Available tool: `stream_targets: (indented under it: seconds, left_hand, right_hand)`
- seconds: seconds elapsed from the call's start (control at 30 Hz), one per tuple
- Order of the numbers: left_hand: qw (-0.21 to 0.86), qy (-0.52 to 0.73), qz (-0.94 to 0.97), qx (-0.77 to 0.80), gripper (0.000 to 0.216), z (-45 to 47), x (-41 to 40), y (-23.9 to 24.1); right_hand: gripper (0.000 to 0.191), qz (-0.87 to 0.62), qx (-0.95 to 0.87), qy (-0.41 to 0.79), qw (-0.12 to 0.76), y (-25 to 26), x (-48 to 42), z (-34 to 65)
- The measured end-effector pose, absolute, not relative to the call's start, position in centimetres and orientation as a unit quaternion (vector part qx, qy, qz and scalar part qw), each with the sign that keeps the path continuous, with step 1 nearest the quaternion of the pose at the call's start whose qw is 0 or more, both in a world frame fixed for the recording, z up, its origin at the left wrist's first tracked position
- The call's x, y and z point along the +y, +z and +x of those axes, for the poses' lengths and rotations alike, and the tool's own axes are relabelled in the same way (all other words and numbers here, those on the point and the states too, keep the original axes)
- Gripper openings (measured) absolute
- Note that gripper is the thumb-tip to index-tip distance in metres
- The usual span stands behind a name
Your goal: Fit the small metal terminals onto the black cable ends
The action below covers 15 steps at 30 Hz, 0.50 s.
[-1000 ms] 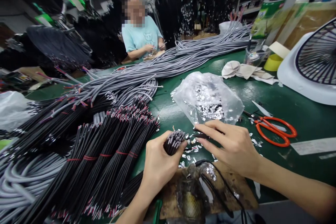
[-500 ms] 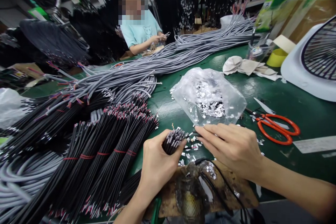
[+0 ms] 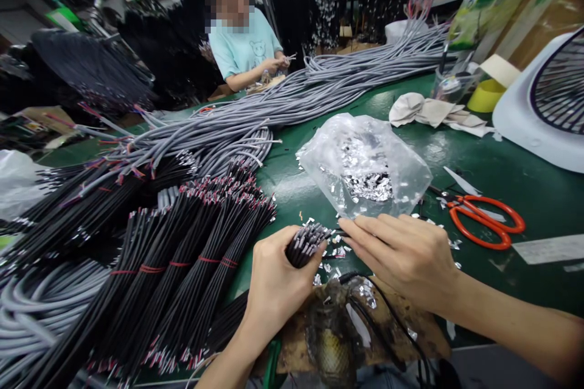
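Observation:
My left hand (image 3: 278, 276) is wrapped round a thick bundle of thin black cables (image 3: 306, 245), their silvery cut ends pointing up and away. Close beside it, my right hand (image 3: 404, 252) pinches a thin dark cable at the right edge of the bundle; the fingertips hide most of it. Under and in front of both hands lie loose bits of silver foil (image 3: 338, 251). Below them a worn brown board (image 3: 410, 331) carries a grimy tool with a brass-coloured mesh body (image 3: 332, 349) and black leads.
Red-banded black cable bundles (image 3: 182, 267) fill the left. Long grey cables (image 3: 292, 100) cross the green table. A clear plastic bag of foil bits (image 3: 365, 161), orange-handled scissors (image 3: 490, 219), crumpled cloth (image 3: 424, 112) and a fan (image 3: 542, 103) stand right. A co-worker (image 3: 246, 51) sits opposite.
My view has shifted slightly. Both hands keep nearly the same places, and the right fingertips stay beside the bundle with the thin cable.

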State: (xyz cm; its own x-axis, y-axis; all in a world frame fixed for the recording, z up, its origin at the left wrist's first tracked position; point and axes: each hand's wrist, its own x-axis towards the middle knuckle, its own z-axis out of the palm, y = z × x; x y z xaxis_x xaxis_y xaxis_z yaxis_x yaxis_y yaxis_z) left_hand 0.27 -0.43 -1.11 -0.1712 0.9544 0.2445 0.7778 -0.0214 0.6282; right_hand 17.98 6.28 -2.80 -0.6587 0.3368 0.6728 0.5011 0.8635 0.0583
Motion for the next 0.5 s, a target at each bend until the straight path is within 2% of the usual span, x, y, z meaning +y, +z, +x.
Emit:
stream_targets:
  seconds: [0.37,0.5]
  left_hand:
    - [0.132,0.322,0.639,0.685,0.021,0.58,-0.41,-1.08]
    - [0.154,0.31,0.649,0.678,0.025,0.67,-0.34,-1.06]
  right_hand:
    - [0.026,-0.21,-0.919,-0.131,0.307,-3.46,5.85,18.02]
    - [0.021,-0.261,-0.913,-0.029,0.313,-3.4,6.13,17.81]
